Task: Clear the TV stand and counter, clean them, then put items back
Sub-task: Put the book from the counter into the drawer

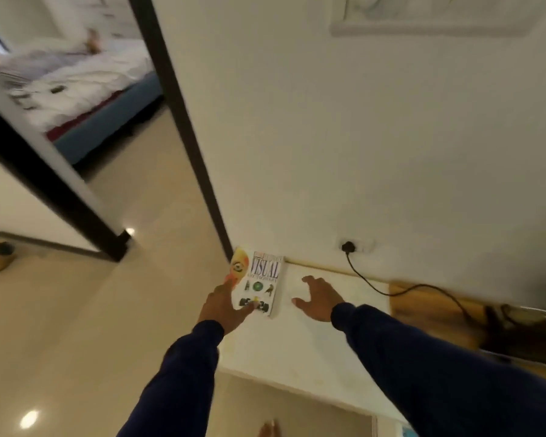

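Observation:
A white book (262, 283) with "VISUAL" on its cover lies at the far left corner of the white counter (300, 345), against the wall. My left hand (223, 305) touches the book's left and near edge with its fingers stretched out. My right hand (319, 299) hovers just right of the book over the counter, fingers spread and empty. Both arms wear dark blue sleeves.
A black plug (348, 246) sits in a wall socket above the counter, and its cable (423, 288) runs right to a wooden surface (435, 316) with a dark object on it. A dark-framed doorway (183, 127) at left opens to a bedroom with a bed (76, 89). The floor is beige tile.

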